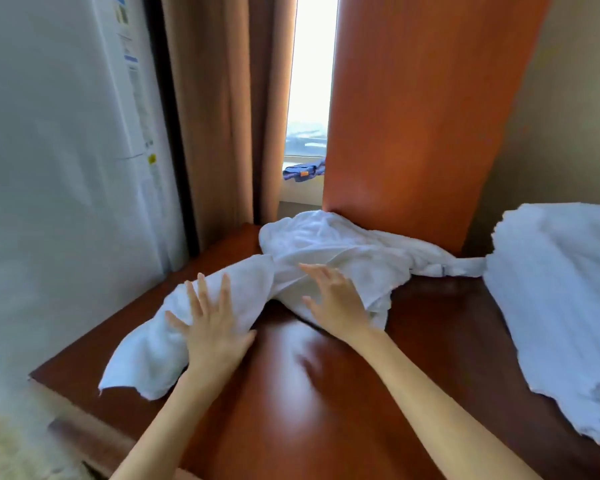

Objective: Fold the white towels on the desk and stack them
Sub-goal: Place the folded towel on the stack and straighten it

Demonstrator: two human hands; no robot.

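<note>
Lying bunched across the desk (326, 403), the crumpled white towel (326, 244) has the left grip (210, 327) and right grip (336, 299) upon it, both flat with fingers spread and clasping nothing, probably to smooth it before folding. A second white towel (561, 289) lies apart on the right.

Desk (326, 410) glossy polished wood; towel (326, 244) white matt terry cloth.
</note>
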